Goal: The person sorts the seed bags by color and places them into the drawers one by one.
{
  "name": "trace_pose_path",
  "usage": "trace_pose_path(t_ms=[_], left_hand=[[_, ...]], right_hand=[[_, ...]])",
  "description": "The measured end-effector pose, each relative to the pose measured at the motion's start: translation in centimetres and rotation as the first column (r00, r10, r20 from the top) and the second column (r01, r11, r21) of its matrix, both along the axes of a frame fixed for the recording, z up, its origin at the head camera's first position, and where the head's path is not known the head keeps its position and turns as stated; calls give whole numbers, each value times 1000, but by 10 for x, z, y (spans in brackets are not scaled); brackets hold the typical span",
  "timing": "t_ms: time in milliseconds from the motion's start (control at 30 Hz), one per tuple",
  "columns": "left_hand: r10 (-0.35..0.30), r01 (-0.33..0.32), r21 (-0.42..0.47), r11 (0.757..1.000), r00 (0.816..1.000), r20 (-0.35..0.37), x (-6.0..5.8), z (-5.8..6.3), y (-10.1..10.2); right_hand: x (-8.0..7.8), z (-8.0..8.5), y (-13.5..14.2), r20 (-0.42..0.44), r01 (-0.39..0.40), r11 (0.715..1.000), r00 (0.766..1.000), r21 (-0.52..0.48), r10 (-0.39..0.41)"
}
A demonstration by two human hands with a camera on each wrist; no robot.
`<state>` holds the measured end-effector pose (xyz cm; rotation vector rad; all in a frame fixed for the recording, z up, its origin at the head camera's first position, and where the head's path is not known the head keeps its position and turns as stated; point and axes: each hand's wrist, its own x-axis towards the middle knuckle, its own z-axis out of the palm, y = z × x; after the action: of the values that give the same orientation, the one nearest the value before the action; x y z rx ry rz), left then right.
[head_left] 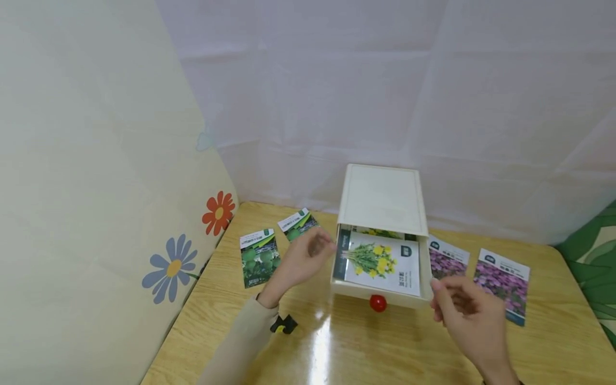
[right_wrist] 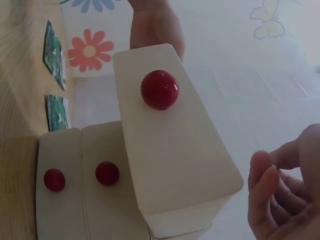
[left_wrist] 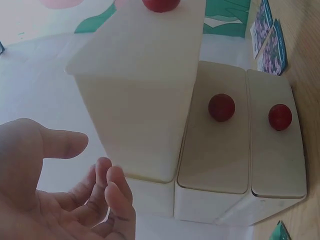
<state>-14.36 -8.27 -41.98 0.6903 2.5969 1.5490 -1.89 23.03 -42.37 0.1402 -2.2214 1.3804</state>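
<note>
A small cream drawer cabinet (head_left: 385, 198) has its top drawer (head_left: 351, 289) pulled out, a round red knob (head_left: 378, 303) on the front. Inside the drawer lies a white packet with a picture of yellow flowers (head_left: 380, 262), and part of another shows behind it. My left hand (head_left: 303, 256) is by the drawer's left side, fingers loosely bent and thumb apart, holding nothing. By the front right corner is my right hand (head_left: 474, 315). The right wrist view shows this hand (right_wrist: 290, 185) beside the drawer, fingers loosely curled with nothing between them.
Two green-pictured packets (head_left: 260, 259) lie on the wooden table (head_left: 366, 353) left of the cabinet. On its right are two purple-flower packets (head_left: 502, 283). Two lower drawers (left_wrist: 215, 150) are closed. A pale cloth backdrop (head_left: 308, 107) stands behind the table.
</note>
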Motion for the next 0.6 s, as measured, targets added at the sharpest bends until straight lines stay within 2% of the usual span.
trace_pose_path(t_ms=[133,300,400,600], left_hand=[[7,-6,54,999,1000,-24,-8,-4,0],[30,-27,116,993,999,-30,-19,-5,3],[30,-23,154,988,999,-39,-23,-4,4],[0,20,182,983,994,-109,-32,-6,9]], right_hand=[[2,-7,-7,-167,-10,996,986,87,24],[2,-15,-16,-296,-3,992,954,127,41],[2,-19,-21,-321,1,989,946,150,47],[3,-23,-32,-357,4,980,932,199,69]])
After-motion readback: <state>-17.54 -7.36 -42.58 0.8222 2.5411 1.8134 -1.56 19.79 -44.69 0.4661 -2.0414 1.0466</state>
